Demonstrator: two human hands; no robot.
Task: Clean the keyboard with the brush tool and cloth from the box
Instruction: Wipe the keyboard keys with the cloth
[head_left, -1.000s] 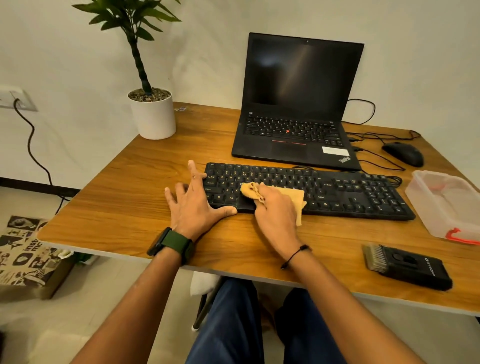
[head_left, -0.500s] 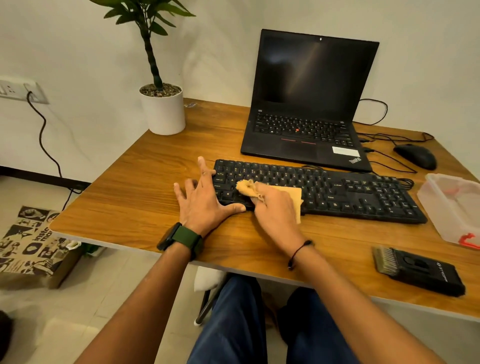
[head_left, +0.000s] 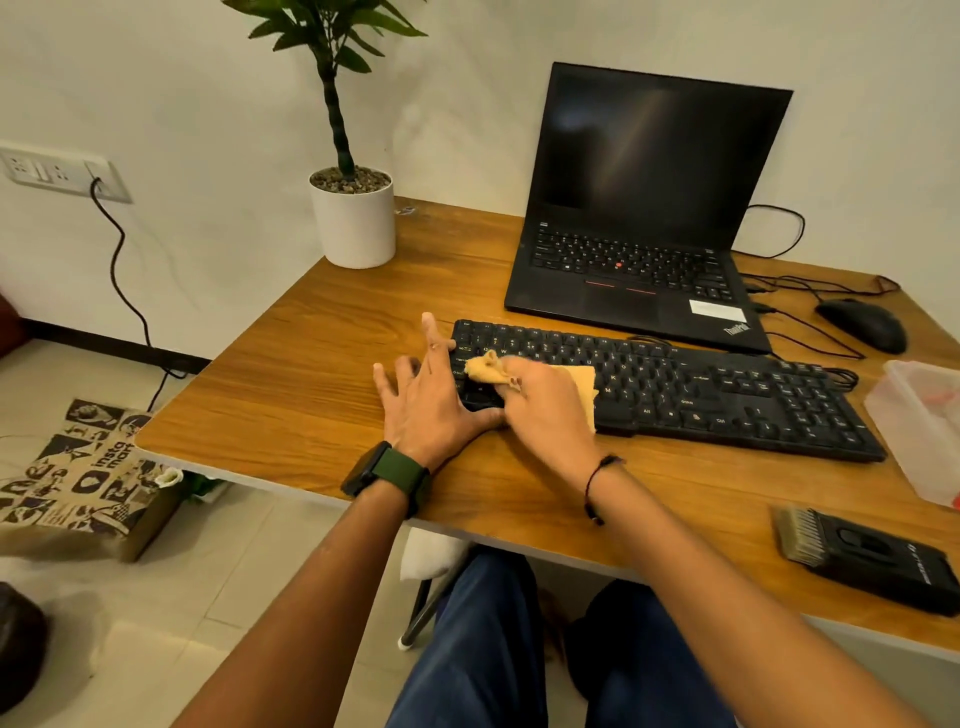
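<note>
Keyboard: a long black plastic keyboard (head_left: 675, 389) lies flat on the brown wood-grain desk (head_left: 322, 374), in front of the open laptop and slightly angled, its left end nearest the person.
Cloth: a soft yellow cleaning cloth (head_left: 582, 382) lies over the left part of the keyboard's keys — one bunched end sticks up past the knuckles, the rest spreads flat towards the right.
Right hand: the right hand (head_left: 545, 410) presses the cloth onto the keys, fingers curled round the bunched end and grasping it; a thin dark cord band sits at the wrist.
Left hand: the left hand (head_left: 431, 400) lies flat on the desk against the keyboard's left edge, fingers spread and straight, thumb along the front edge; it grasps nothing. A dark watch with a green strap (head_left: 387, 475) is on the wrist.
Brush tool: a black block-shaped brush tool with pale bristles at its left end (head_left: 867, 558) lies on the desk near the front right corner, well apart from both hands.
Box: a clear plastic box with a red clip (head_left: 919, 431) stands at the desk's right edge, just beyond the keyboard's right end.
Further back: a black laptop with a dark screen (head_left: 649, 208), a black mouse (head_left: 862, 325) with loose cables to its right, and a green plant in a white round pot (head_left: 356, 223) at the back left corner.
Floor: a printed brown paper bag (head_left: 83, 478) stands left of the desk — a wall socket with a black cable (head_left: 57, 171) is above it.
</note>
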